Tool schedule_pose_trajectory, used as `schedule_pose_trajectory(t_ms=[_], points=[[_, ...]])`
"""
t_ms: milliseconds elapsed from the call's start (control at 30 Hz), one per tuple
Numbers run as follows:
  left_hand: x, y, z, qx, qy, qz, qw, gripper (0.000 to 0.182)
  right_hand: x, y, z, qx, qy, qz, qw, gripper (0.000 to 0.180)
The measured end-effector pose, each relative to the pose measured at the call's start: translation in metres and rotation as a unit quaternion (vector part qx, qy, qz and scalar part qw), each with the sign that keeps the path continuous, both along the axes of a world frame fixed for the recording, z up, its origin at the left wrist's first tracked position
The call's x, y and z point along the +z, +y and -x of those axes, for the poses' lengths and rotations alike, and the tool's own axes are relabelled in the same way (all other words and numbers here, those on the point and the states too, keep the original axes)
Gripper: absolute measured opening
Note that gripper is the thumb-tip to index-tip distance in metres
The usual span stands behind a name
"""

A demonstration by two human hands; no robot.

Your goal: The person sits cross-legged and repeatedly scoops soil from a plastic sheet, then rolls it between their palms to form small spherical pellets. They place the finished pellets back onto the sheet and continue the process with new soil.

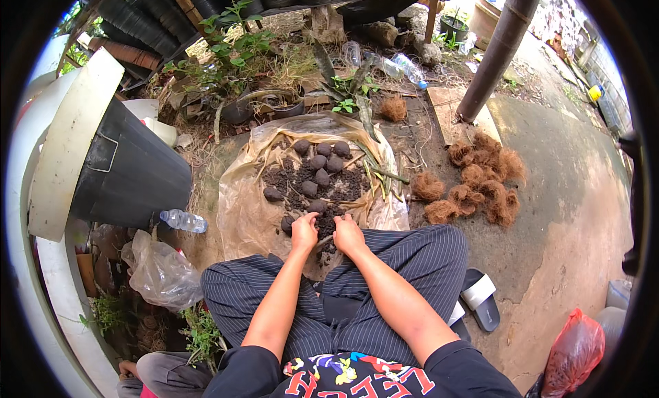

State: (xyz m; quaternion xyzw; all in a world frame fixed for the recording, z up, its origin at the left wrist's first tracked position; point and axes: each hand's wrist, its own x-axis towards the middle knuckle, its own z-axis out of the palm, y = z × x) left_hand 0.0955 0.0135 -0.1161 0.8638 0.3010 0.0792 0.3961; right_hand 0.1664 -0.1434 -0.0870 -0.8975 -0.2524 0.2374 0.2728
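A plastic sheet (239, 202) lies on the ground before me, with dark crumbly soil (352, 184) and several round soil balls (322, 177) on it. My left hand (305, 232) is at the near part of the soil, its fingertips close together just below one soil ball (317, 206); another ball (288, 224) lies to its left. My right hand (347, 234) rests over the soil's near edge, fingers bent. A thin stick-like piece (324, 241) lies between the hands. Whether either hand holds anything is too small to tell. Long green leaves (381, 172) lie on the sheet's right side.
Clumps of brown fibre (476, 184) lie at the right, near a leaning pole (497, 58). A black bin (131, 163), a plastic bottle (184, 221) and a clear bag (162, 272) are at the left. Sandals (480, 300) sit by my right knee. Another person's knee (170, 369) shows at lower left.
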Motion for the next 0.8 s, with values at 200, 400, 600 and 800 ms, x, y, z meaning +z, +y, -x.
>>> schedule_pose_trajectory(t_ms=[200, 400, 600, 800], points=[[0.033, -0.003, 0.020, -0.079, 0.186, -0.069, 0.977, 0.045, 0.012, -0.001, 0.001, 0.031, -0.008, 0.053, 0.998, 0.035], [0.022, -0.027, 0.035, -0.091, 0.121, -0.173, 0.973, 0.052, 0.013, -0.002, 0.011, 0.070, -0.038, 0.075, 0.994, 0.052], [0.010, -0.020, 0.035, -0.050, 0.065, -0.124, 0.989, 0.031, -0.013, 0.000, 0.018, 0.118, -0.085, 0.062, 0.987, 0.031], [0.023, -0.021, 0.031, -0.041, -0.053, -0.097, 0.993, 0.030, -0.022, 0.002, 0.017, 0.098, -0.112, 0.077, 0.986, 0.024]])
